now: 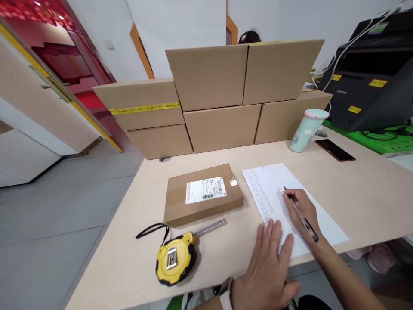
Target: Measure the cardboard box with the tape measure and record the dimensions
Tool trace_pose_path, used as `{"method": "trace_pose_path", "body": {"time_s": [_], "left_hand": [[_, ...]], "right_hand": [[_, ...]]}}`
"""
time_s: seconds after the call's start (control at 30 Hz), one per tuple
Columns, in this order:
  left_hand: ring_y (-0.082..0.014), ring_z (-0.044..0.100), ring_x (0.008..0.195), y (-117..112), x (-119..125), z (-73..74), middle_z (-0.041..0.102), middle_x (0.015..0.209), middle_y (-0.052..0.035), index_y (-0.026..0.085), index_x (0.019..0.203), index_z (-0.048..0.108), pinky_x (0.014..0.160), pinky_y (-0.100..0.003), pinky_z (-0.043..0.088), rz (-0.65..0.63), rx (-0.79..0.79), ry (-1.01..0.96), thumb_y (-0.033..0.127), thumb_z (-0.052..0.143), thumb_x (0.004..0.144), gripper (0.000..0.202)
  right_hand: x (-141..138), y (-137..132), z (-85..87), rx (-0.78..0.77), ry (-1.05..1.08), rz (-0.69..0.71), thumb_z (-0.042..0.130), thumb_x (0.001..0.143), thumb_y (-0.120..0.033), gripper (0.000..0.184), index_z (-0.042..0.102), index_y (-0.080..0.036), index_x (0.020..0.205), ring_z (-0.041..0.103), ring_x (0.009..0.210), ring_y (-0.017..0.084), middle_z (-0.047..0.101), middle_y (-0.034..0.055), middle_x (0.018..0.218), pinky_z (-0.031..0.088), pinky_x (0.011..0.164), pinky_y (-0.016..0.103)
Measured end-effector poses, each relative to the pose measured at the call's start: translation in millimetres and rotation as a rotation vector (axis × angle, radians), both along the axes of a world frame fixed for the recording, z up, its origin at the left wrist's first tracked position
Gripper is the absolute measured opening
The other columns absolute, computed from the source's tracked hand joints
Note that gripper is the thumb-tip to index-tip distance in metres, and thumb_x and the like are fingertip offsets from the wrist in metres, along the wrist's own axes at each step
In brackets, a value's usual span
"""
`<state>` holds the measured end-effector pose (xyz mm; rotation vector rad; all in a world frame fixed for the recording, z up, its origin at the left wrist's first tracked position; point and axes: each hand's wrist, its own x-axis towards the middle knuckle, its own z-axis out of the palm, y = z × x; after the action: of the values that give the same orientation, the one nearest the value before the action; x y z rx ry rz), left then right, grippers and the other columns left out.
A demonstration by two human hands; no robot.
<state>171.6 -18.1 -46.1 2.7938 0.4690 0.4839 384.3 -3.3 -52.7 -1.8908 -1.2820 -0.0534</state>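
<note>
While the head view looks down on the desk (pixel 368 193), your right hand (pixel 308 207) grips a pen (pixel 311 229), its tip pointing away from you over a printed sheet of paper (pixel 287 178). Your left hand (pixel 266 267) is flat and holds nothing, fingers spread across the sheet's lower left edge. Left of the sheet lies a cardboard parcel (pixel 177 200) with a shipping label (pixel 206 190); nearer you sits a yellow tape measure (pixel 176 258), some blade out. Beyond the sheet, a mint tumbler (pixel 306 133) stands beside a smartphone (pixel 335 150).
</note>
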Motion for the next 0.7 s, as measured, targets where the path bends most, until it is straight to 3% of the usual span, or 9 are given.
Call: {"method": "trace_pose_path", "body": {"time_s": [0.13, 0.23, 0.3, 0.4, 0.47, 0.57, 0.7], "left_hand": [[-0.0246, 0.029, 0.143, 8, -58, 22.8, 0.050, 0.143, -0.0118, 0.018, 0.128, 0.049, 0.109, -0.041, 0.042, -0.011, -0.073, -0.308, 0.039, 0.050, 0.093, 0.040], [-0.0238, 0.050, 0.126, 19, -115, 41.0, 0.063, 0.121, -0.0103, 0.020, 0.121, 0.052, 0.099, -0.041, 0.050, 0.178, -0.089, -0.498, 0.021, 0.056, 0.088, 0.033], [-0.0241, 0.054, 0.118, 25, -150, 45.2, 0.064, 0.114, -0.0087, 0.022, 0.114, 0.055, 0.095, -0.043, 0.051, 0.396, -0.022, -0.512, 0.012, 0.058, 0.084, 0.032], [-0.0303, 0.047, 0.125, 28, -187, 34.3, 0.053, 0.129, -0.0132, 0.023, 0.123, 0.051, 0.095, -0.050, 0.049, 0.670, 0.011, -0.342, 0.017, 0.064, 0.080, 0.046], [-0.0352, 0.040, 0.132, 28, -199, 19.7, 0.042, 0.142, -0.0168, 0.022, 0.137, 0.038, 0.099, -0.057, 0.045, 0.779, -0.062, -0.241, 0.023, 0.068, 0.075, 0.069], [-0.0379, 0.039, 0.134, 31, -205, 0.8, 0.037, 0.146, -0.0190, 0.021, 0.146, 0.021, 0.103, -0.061, 0.041, 0.820, -0.180, -0.195, 0.023, 0.072, 0.067, 0.094], [-0.0352, 0.043, 0.133, 37, -206, -2.3, 0.043, 0.145, -0.0167, 0.022, 0.144, 0.026, 0.105, -0.056, 0.041, 0.794, -0.247, -0.211, 0.015, 0.070, 0.062, 0.094]], "right_hand": [[5, -2, -10.4, -0.128, -0.328, 0.061, 0.039, 0.083, -0.010, 0.036, 0.059, -0.022, 0.110, 0.056, 0.089, 0.026, 0.059, 0.0089, 0.093, 0.047, 0.067, 0.036], [6, -1, -16.8, -0.187, -0.484, 0.046, 0.039, 0.076, -0.002, 0.046, 0.061, -0.022, 0.111, 0.055, 0.089, 0.028, 0.061, 0.0105, 0.092, 0.046, 0.059, 0.035], [2, 0, -14.8, -0.159, -0.537, 0.027, 0.039, 0.077, -0.001, 0.046, 0.061, -0.020, 0.114, 0.056, 0.089, 0.029, 0.063, 0.0117, 0.093, 0.047, 0.060, 0.036], [-19, -1, -1.2, -0.011, -0.524, 0.045, 0.041, 0.085, -0.007, 0.037, 0.061, -0.019, 0.115, 0.058, 0.090, 0.029, 0.065, 0.0122, 0.096, 0.050, 0.069, 0.040], [-45, -1, 10.0, 0.088, -0.431, 0.213, 0.043, 0.090, -0.011, 0.032, 0.059, -0.022, 0.116, 0.061, 0.093, 0.026, 0.067, 0.0100, 0.100, 0.052, 0.077, 0.039], [-89, 3, 18.1, 0.036, -0.292, 0.600, 0.044, 0.094, -0.015, 0.031, 0.055, -0.025, 0.121, 0.063, 0.100, 0.022, 0.068, 0.0074, 0.108, 0.054, 0.082, 0.035], [-133, 18, 9.3, -0.064, -0.317, 0.765, 0.042, 0.095, -0.015, 0.037, 0.054, -0.024, 0.129, 0.057, 0.117, 0.026, 0.062, 0.0109, 0.127, 0.051, 0.093, 0.044]]}}
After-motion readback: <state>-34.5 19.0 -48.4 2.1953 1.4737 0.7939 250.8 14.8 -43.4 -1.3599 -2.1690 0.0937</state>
